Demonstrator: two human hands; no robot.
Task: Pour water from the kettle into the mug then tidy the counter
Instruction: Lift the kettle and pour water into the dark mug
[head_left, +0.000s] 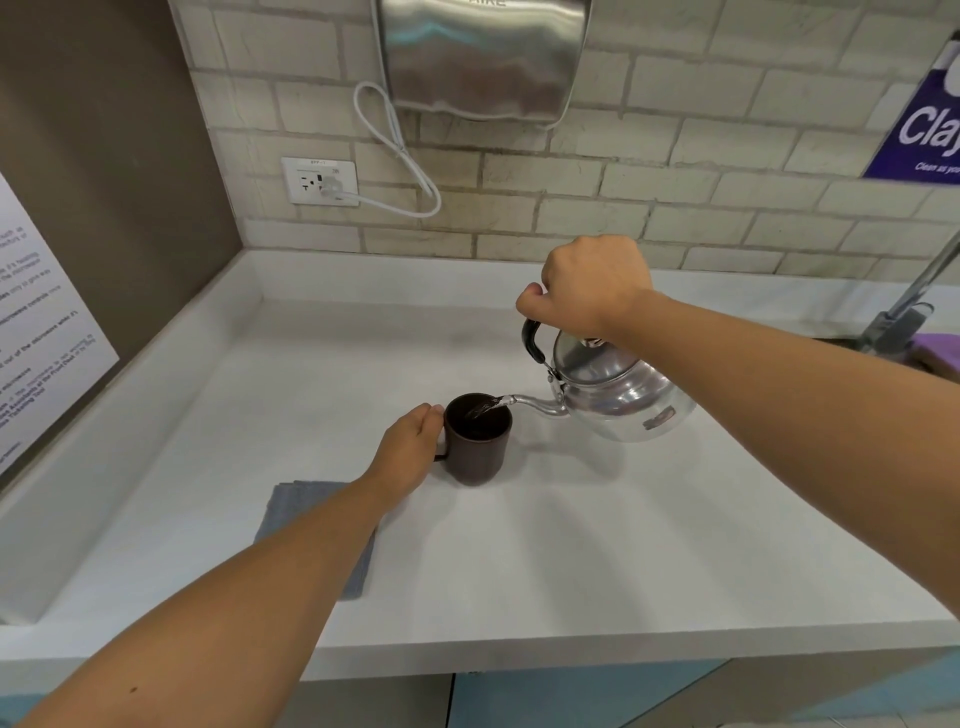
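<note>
A dark brown mug (477, 451) stands upright on the white counter (545, 545), near its middle. My left hand (410, 451) rests against the mug's left side, around its handle. A shiny metal kettle (621, 397) hangs tilted to the left above the counter, right of the mug. My right hand (592, 286) grips its black top handle. The thin spout reaches over the mug's rim, and a stream of water falls from it into the mug.
A folded grey cloth (291, 512) lies on the counter under my left forearm. A steel dispenser (480, 57) and a wall socket (319, 181) with a white cable are on the tiled wall. A tap (906, 306) and a purple sponge (937, 349) are at the far right.
</note>
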